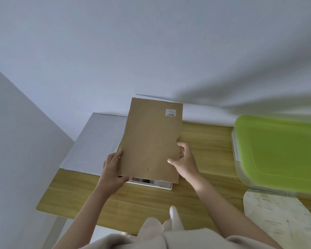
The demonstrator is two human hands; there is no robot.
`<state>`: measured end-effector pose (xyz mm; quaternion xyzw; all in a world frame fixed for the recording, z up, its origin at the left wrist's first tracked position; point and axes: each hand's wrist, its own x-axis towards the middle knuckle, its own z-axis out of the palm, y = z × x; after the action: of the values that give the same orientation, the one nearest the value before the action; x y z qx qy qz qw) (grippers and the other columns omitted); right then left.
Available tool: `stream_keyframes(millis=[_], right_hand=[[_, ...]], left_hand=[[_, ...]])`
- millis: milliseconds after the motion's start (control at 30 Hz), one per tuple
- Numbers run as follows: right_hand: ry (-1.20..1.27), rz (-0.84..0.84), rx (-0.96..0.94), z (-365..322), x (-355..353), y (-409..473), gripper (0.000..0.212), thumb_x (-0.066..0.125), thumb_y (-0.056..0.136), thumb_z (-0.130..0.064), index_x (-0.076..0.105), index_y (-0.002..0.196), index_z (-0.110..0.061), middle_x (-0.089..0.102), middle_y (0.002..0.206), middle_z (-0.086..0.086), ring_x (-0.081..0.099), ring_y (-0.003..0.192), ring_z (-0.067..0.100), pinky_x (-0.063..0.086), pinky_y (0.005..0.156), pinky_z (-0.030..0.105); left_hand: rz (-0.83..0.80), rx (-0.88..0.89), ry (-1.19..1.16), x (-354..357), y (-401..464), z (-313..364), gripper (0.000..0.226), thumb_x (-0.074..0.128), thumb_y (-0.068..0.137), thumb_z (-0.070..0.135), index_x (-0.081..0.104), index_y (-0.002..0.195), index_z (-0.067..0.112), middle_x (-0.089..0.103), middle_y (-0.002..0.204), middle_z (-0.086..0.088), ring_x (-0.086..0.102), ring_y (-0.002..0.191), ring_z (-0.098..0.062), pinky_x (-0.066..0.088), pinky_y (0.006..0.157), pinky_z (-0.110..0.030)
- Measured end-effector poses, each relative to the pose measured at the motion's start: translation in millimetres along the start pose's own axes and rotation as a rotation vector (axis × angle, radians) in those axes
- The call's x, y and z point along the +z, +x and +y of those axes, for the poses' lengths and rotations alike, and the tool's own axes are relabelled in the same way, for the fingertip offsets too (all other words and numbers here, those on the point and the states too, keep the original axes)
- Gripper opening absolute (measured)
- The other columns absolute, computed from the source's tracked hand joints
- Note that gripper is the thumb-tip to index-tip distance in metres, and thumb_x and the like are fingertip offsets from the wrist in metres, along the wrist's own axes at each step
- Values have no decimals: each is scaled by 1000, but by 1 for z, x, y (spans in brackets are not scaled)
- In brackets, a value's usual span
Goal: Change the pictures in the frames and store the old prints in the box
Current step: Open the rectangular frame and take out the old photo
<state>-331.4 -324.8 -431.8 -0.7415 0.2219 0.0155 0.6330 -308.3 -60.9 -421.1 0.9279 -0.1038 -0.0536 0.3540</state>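
A brown backing board (151, 139) with a small white barcode label near its top right corner is tilted up over a white picture frame (162, 186), whose near edge shows below it. My left hand (112, 168) grips the board's lower left edge. My right hand (184, 162) holds its right edge, thumb on the face. A clear plastic box with a green lid (280, 153) sits shut at the right. What lies inside the frame is mostly hidden by the board.
A large white sheet (95, 146) lies on the wooden table (136, 203) left of the frame. A pale printed picture (278, 221) lies at the near right below the box. White walls stand behind and to the left.
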Motion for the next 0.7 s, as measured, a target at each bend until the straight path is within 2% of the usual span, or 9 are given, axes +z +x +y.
stream_keyframes(millis=[67, 167, 300, 400, 467, 600, 700], right_hand=[[40, 69, 18, 3, -15, -9, 63, 71, 75, 4, 44, 126, -22, 61, 102, -4, 63, 84, 8, 49, 63, 14], [59, 162, 55, 16, -44, -22, 64, 66, 78, 8, 44, 130, -21, 61, 105, -2, 61, 88, 7, 47, 66, 14], [19, 283, 127, 39, -81, -44, 67, 60, 80, 9, 41, 137, -19, 57, 124, 4, 60, 96, 12, 48, 77, 21], [-69, 339, 165, 55, -103, -65, 67, 59, 82, 7, 38, 142, -15, 48, 137, 4, 48, 121, 16, 40, 90, 23], [-96, 352, 196, 66, -114, -77, 67, 58, 83, 7, 36, 143, -13, 45, 140, 4, 42, 127, 17, 34, 93, 21], [-170, 361, 214, 84, -125, -90, 65, 59, 82, 5, 38, 141, -12, 43, 143, 8, 39, 133, 22, 32, 105, 29], [-254, 366, 223, 88, -129, -93, 61, 60, 83, 1, 41, 139, -12, 41, 141, 12, 41, 130, 26, 32, 106, 32]], left_hand=[[-47, 40, -57, 6, -5, 11, 96, 83, 63, 14, 31, 143, 20, 38, 126, 8, 44, 111, -17, 47, 86, -23], [-132, 92, -117, 25, -17, 35, 92, 81, 65, 9, 31, 142, 20, 40, 123, 9, 50, 102, -11, 48, 75, -12], [-236, 91, -135, 59, -29, 64, 93, 82, 65, 12, 31, 142, 22, 40, 124, 12, 54, 91, -8, 52, 71, -16], [-319, 95, -146, 81, -38, 77, 93, 84, 63, 13, 33, 140, 21, 39, 123, 14, 53, 85, -8, 53, 70, -19], [-368, 93, -152, 93, -44, 82, 91, 83, 63, 12, 35, 139, 21, 40, 121, 13, 52, 85, -6, 52, 71, -19], [-417, 67, -158, 112, -57, 85, 88, 82, 62, 12, 38, 137, 15, 41, 120, 8, 50, 84, -3, 51, 70, -16], [-416, 59, -121, 119, -64, 82, 84, 81, 62, 14, 41, 136, 12, 43, 114, 8, 53, 85, -11, 52, 78, -25]])
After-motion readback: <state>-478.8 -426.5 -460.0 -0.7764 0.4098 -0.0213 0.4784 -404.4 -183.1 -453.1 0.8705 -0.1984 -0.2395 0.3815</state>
